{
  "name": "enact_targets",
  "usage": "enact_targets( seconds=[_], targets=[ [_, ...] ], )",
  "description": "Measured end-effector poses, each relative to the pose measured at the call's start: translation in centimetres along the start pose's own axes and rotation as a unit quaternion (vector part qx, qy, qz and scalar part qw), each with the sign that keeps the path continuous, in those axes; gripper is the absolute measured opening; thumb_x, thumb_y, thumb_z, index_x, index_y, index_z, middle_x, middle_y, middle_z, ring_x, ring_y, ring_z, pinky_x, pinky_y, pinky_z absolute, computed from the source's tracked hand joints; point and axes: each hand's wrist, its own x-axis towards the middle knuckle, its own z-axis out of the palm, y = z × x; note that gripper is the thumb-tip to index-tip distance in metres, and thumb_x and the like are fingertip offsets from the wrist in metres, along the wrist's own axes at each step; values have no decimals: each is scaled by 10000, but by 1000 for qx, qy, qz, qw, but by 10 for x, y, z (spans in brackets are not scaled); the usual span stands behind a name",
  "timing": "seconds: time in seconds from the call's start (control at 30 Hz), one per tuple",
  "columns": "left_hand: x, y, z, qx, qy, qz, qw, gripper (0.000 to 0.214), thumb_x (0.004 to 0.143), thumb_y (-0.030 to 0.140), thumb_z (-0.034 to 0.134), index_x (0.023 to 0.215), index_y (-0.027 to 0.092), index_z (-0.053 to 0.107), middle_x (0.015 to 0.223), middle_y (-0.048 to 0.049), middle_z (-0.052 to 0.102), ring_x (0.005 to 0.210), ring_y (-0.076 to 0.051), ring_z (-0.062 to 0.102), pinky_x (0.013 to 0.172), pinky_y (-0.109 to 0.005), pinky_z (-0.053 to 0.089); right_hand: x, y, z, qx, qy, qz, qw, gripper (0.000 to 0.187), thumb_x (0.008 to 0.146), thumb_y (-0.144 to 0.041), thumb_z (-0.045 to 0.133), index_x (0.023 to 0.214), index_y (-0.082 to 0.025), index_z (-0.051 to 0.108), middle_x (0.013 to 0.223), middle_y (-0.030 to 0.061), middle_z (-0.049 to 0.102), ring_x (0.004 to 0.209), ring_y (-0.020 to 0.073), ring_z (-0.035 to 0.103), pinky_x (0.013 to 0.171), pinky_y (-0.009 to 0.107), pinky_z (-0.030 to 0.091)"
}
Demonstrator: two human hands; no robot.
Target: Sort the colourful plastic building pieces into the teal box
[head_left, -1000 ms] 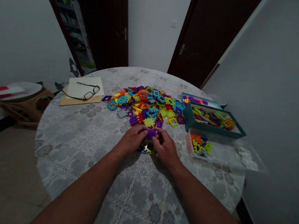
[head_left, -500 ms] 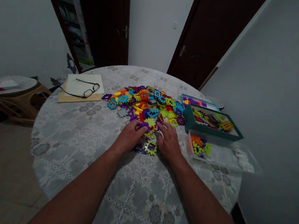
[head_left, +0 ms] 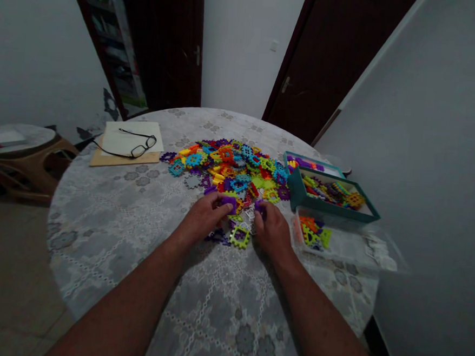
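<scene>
White walls [head_left: 241, 64], with two dark doors [head_left: 328, 49] at far side; tiled floor [head_left: 8, 259] lower left. Round table [head_left: 116, 218], grey floral cloth. Pile [head_left: 242, 170] of multicoloured toothed pieces, mid-table. Clear tub [head_left: 347, 244], right side: orange, lime and purple pieces at left end; pale contents at right end unclear. Teal box [head_left: 336, 209] just behind it, open, packed with mixed pieces. Shallow tray [head_left: 322, 160] behind that: purple and orange pieces. Paper [head_left: 128, 136] at left, glasses [head_left: 139, 150] across it. Left hand [head_left: 204, 216] pinching purple block [head_left: 229, 203]; right hand [head_left: 273, 229] pinching purple bit [head_left: 259, 205], partly hidden. Both at pile's near edge, apart. Lime frame [head_left: 234, 236] on table between hands.
</scene>
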Motion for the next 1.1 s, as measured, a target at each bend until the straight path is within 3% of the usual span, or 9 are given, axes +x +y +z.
enact_targets(
  seconds=[0.1, 0.2, 0.27, 0.47, 0.63, 0.77, 0.97, 1.1],
  targets=[
    [-4, 3, 0, -16, -60, 12, 998, 345, 889, 461, 748, 1143, 228, 756, 983, -75, 786, 772, -223, 724, 653, -347, 563, -1, -9, -11, 91, 19, 50, 994, 219, 1027, -375, 554, 1130, -221, 671, 1042, 93, 753, 936, 252, 711, 900, 390, 559],
    [-6, 4, 3, -24, -98, 22, 995, 365, 874, 461, 781, 1155, 229, 767, 995, -75, 787, 821, -241, 727, 679, -360, 572, -5, -24, -13, 211, -8, 80, 974, 342, 997, -386, 628, 1310, -251, 643, 1109, 65, 771, 948, 226, 732, 881, 355, 570],
    [-7, 4, 6, -17, -97, 32, 995, 382, 870, 451, 791, 1187, 238, 781, 1051, -87, 799, 848, -254, 731, 702, -376, 577, -8, -33, -11, 284, -36, 94, 954, 412, 987, -380, 649, 1383, -267, 635, 1204, 69, 773, 1038, 228, 740, 929, 359, 580],
    [-8, 4, 12, -4, -90, 49, 995, 449, 905, 450, 762, 1328, 303, 792, 1063, -94, 828, 903, -298, 747, 794, -440, 592, -11, -37, -4, 435, -55, 128, 890, 351, 995, -371, 645, 1323, -257, 696, 1272, 79, 754, 1138, 257, 716, 959, 385, 589],
    [-10, 4, 13, 28, -78, 80, 993, 480, 957, 436, 706, 1407, 275, 757, 1277, -107, 807, 1057, -306, 749, 945, -455, 586, -14, -38, -2, 494, -107, 141, 851, 444, 1009, -450, 675, 1423, -291, 654, 1118, 44, 764, 852, 197, 704, 771, 331, 572],
    [-8, -7, 15, 49, -65, 76, 994, 611, 959, 429, 711, 1538, 246, 646, 1259, -123, 803, 945, -260, 753, 884, -406, 590, -11, -47, -1, 463, -106, 197, 858, 446, 948, -449, 748, 1363, -295, 685, 1105, 47, 770, 791, 183, 681, 728, 326, 563],
    [-10, -10, 19, 36, -130, 75, 988, 644, 934, 351, 734, 1553, 226, 607, 925, -63, 785, 802, -210, 721, 769, -334, 570, -1, -57, -22, 407, -96, 217, 882, 294, 869, -414, 761, 1110, -247, 769, 1012, 46, 776, 829, 203, 703, 739, 328, 579],
    [-13, -3, 17, 27, -113, 79, 990, 608, 953, 379, 712, 1533, 230, 607, 1054, -95, 805, 806, -207, 739, 743, -330, 586, 9, -60, -52, 393, -154, 208, 882, 323, 886, -415, 732, 1143, -223, 761, 917, 29, 768, 691, 172, 680, 625, 295, 566]
  ],
)
